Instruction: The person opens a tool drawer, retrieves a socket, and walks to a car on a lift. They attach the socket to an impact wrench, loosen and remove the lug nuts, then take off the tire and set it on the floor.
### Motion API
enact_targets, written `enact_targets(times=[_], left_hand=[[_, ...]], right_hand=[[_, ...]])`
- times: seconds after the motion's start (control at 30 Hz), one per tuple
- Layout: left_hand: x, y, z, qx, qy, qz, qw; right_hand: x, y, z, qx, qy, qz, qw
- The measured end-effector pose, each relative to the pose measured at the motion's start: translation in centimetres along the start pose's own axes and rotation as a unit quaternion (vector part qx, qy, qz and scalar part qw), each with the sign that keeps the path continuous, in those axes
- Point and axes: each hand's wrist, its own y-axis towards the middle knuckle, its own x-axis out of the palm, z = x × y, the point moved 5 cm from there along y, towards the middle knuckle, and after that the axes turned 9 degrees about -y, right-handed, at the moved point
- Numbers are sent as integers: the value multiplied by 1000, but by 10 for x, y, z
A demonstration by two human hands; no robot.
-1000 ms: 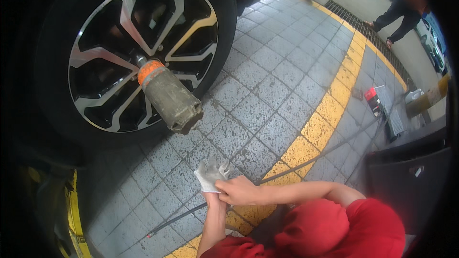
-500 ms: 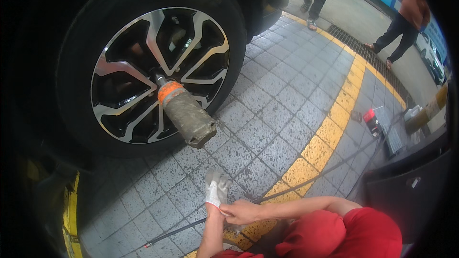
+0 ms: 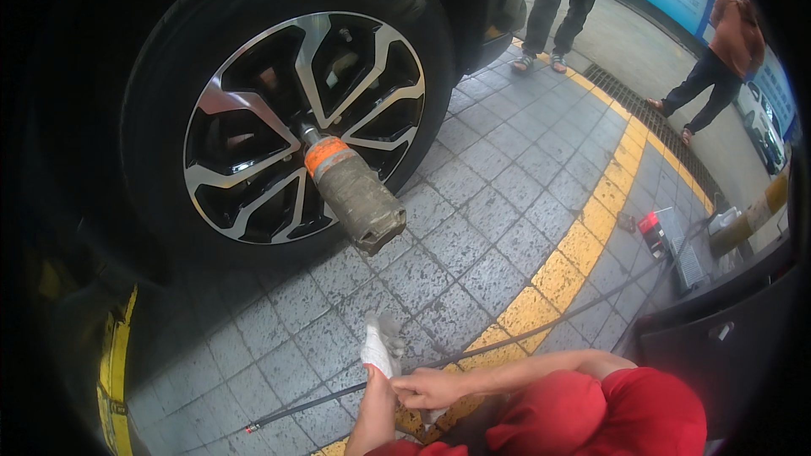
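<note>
The knit work glove [image 3: 377, 346] covers the left hand [image 3: 383, 351]; its finger closure I cannot tell. The right hand [image 3: 428, 388] seems pinching the cuff [image 3: 386, 366], a sensible hold; the fabric should be light, soft.

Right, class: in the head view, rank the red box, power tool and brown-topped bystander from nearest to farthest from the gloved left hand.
1. Power tool: ahead, at the wheel.
2. Red box: right, past the yellow line.
3. Bystander: upper right, by the drain grate.
</note>
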Motion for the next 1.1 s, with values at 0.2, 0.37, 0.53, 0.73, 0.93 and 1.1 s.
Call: enact_targets(times=[0.2,0.37,0.53,0.73,0.93,1.1], left_hand=[[13,-16,33,189,703,3,685],[22,-51,3,155,580,-167,782],[15,-64,-12,130,501,-207,830],[42,-44,-9,115,394,-212,887],[43,-11,-10,96,372,-186,904],[21,-11,-9,-12,215,-168,962]], right_hand=[[-23,7,3,115,-128,93,981],[-38,10,-19,-1,-385,95,918],[-35,9,-10,8,-461,20,887],[-35,6,17,87,-207,87,970],[-37,2,38,138,-64,84,985],[-86,-6,56,215,55,305,926]])
